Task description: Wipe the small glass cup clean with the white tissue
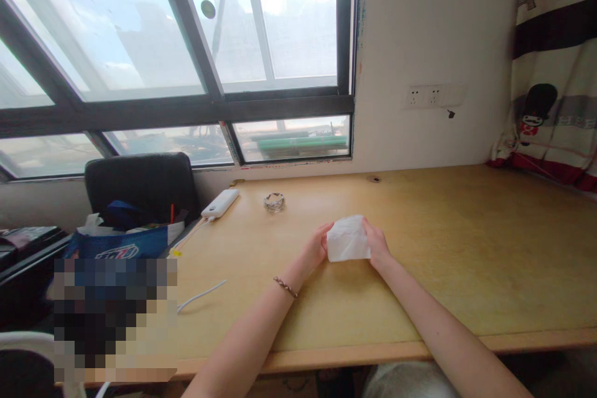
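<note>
The left hand (pixel 321 245) and right hand (pixel 377 242) grasp opposite sides of the folded white tissue (pixel 349 240), positioned over the wooden table (pixel 466 249), nearer the person than the bracelet (pixel 274 203)

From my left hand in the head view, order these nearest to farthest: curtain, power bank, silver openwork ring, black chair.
From your left hand:
1. Silver openwork ring, ahead, slightly left.
2. White power bank, farther left.
3. Black chair, beyond the table's left end.
4. Curtain, far right.
</note>
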Tool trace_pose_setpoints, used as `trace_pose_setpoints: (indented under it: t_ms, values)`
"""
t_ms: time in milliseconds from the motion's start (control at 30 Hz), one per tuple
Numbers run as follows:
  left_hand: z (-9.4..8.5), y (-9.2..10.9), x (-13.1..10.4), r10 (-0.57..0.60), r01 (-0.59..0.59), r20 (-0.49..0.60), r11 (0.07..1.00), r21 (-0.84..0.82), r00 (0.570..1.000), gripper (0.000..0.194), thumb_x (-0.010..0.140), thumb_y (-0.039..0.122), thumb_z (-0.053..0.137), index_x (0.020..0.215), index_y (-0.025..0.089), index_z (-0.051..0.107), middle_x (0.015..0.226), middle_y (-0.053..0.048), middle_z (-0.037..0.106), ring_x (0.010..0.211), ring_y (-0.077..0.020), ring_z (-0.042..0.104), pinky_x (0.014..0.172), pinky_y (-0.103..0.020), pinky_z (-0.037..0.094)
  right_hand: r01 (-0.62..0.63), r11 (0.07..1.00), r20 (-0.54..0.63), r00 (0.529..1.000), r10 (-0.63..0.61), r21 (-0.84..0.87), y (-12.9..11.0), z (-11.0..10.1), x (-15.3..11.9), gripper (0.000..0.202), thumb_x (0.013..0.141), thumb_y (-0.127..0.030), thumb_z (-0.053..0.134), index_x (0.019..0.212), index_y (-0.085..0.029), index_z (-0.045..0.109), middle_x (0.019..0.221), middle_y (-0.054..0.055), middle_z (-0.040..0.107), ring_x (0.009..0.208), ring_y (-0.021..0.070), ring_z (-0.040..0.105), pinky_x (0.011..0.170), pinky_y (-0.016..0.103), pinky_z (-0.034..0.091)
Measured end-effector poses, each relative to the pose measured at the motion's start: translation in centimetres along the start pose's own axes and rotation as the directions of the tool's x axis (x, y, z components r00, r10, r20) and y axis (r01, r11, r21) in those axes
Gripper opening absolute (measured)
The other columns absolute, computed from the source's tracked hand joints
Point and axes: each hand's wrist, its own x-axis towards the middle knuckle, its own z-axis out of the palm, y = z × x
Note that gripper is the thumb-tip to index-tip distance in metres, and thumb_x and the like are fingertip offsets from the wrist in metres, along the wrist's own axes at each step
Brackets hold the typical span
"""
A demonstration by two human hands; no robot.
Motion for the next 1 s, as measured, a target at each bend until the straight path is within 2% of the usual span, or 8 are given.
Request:
trace_pose_setpoints:
  t_ms: [100, 400, 633, 700, 800, 900, 1000]
  values:
    - [0.3, 0.0, -0.3, -0.009, 0.007, 0.058, 1.000, 0.023, 0.998, 0.035, 0.070, 0.027, 0.059, 0.100, 0.011, 0.056, 0.096, -0.012, 0.063, 0.086, -0.0225, 0.059, 0.077, -0.032, 0.045, 0.004, 1.000, -0.011, 1.000, -0.004, -0.003, 0.0, 0.0, 0.0, 0.031, 0.065, -0.042, 0.059, 0.072, -0.012, 0.062, 0.065, 0.005, 0.066, 0.055, 0.0161, 0.061, 0.049, 0.023, 0.047]
    - [0.8, 0.2, -0.9, 0.032, -0.043, 0.132, 0.996, 0.082, 0.991, 0.051, 0.062, 0.013, 0.064, 0.111, 0.015, 0.049, 0.106, -0.011, 0.058, 0.091, -0.0212, 0.057, 0.076, -0.028, 0.045, -0.001, 1.000, -0.009, 1.000, 0.001, 0.003, -0.1, 0.1, -0.1, 0.031, 0.065, -0.041, 0.059, 0.073, -0.011, 0.063, 0.069, 0.006, 0.067, 0.058, 0.0173, 0.061, 0.050, 0.022, 0.048]
    - [0.0, -0.1, -0.3, 0.063, -0.063, 0.004, 0.997, 0.050, 0.998, 0.060, 0.060, 0.010, 0.066, 0.115, 0.017, 0.045, 0.107, -0.010, 0.057, 0.091, -0.0197, 0.057, 0.078, -0.030, 0.047, -0.006, 0.999, -0.008, 1.000, 0.007, 0.040, 0.0, 0.1, 0.1, 0.027, 0.068, -0.040, 0.057, 0.071, -0.013, 0.062, 0.067, 0.005, 0.067, 0.060, 0.0173, 0.062, 0.053, 0.024, 0.049]
    - [-0.2, -0.2, -0.1, 0.083, -0.083, -0.003, 0.996, 0.045, 0.997, 0.061, 0.060, 0.010, 0.066, 0.116, 0.017, 0.045, 0.105, -0.010, 0.058, 0.089, -0.0197, 0.058, 0.077, -0.030, 0.047, -0.017, 0.999, -0.009, 1.000, 0.017, 0.052, 0.0, 0.1, 0.2, 0.027, 0.069, -0.040, 0.056, 0.074, -0.014, 0.061, 0.068, 0.004, 0.067, 0.062, 0.0178, 0.063, 0.054, 0.025, 0.050]
    - [-0.6, -0.2, 0.2, 0.113, -0.111, -0.070, 0.993, 0.037, 0.991, 0.068, 0.060, 0.010, 0.066, 0.122, 0.017, 0.039, 0.099, -0.009, 0.061, 0.085, -0.0188, 0.060, 0.076, -0.030, 0.047, -0.040, 0.997, 0.008, 0.999, 0.039, 0.074, -0.1, 0.3, 0.1, 0.028, 0.070, -0.040, 0.055, 0.077, -0.014, 0.061, 0.070, 0.006, 0.068, 0.064, 0.0182, 0.063, 0.055, 0.026, 0.050]
    - [-0.8, -0.2, 0.5, 0.136, -0.131, -0.137, 0.990, 0.041, 0.981, 0.076, 0.060, 0.011, 0.066, 0.127, 0.016, 0.030, 0.092, -0.009, 0.063, 0.080, -0.0180, 0.061, 0.073, -0.029, 0.048, -0.101, 0.992, 0.111, 0.990, 0.092, 0.076, -0.2, 0.4, -0.4, 0.027, 0.069, -0.038, 0.058, 0.077, -0.013, 0.062, 0.073, 0.008, 0.068, 0.064, 0.0187, 0.063, 0.056, 0.026, 0.051]
    - [-0.9, -0.1, 0.5, 0.145, -0.135, -0.175, 0.989, 0.068, 0.974, 0.080, 0.058, 0.012, 0.067, 0.128, 0.015, 0.028, 0.086, -0.007, 0.064, 0.075, -0.0176, 0.062, 0.069, -0.029, 0.049, -0.146, 0.989, 0.217, 0.967, 0.134, 0.039, -0.1, 0.5, -0.8, 0.021, 0.064, -0.029, 0.064, 0.075, -0.011, 0.062, 0.071, 0.008, 0.068, 0.062, 0.0192, 0.063, 0.058, 0.028, 0.051]
